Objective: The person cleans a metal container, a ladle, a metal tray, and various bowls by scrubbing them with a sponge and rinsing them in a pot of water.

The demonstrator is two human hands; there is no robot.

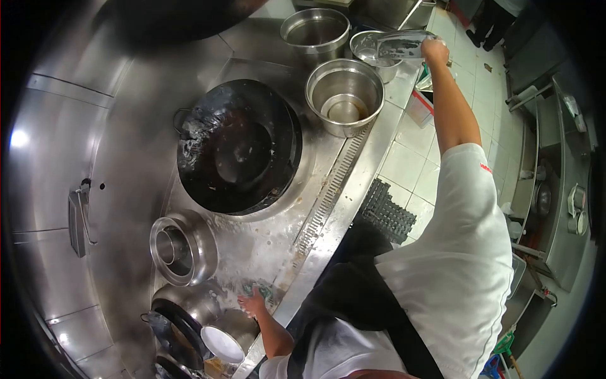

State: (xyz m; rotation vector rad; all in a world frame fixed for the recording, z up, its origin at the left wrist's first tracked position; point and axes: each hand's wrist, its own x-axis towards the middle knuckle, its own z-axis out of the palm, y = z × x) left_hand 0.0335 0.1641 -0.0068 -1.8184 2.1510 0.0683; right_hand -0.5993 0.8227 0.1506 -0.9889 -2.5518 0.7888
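Stretched far out, my right hand [435, 50] is closed around one end of a see-through, shiny container [403, 45], tipped sideways over a steel pot [379, 66]. What the container holds is hard to make out. My left hand [254, 303] is down on the wet steel stove top [252, 243], its fingers on a green scouring pad [262, 292]. White suds or spray lie around the pad. Close to that hand stands a pot with a white round top [224, 344]. A large black wok [243, 148] sits on the stove between my two hands, with water or foam on its left wall.
Two more steel pots [345, 95] [315, 31] stand near the right hand. A steel burner ring [183, 247] lies below the wok, and another wok [177, 338] leans at lower left. A slotted drain [328, 196] runs along the front edge. Another person's legs [489, 25] show far off.
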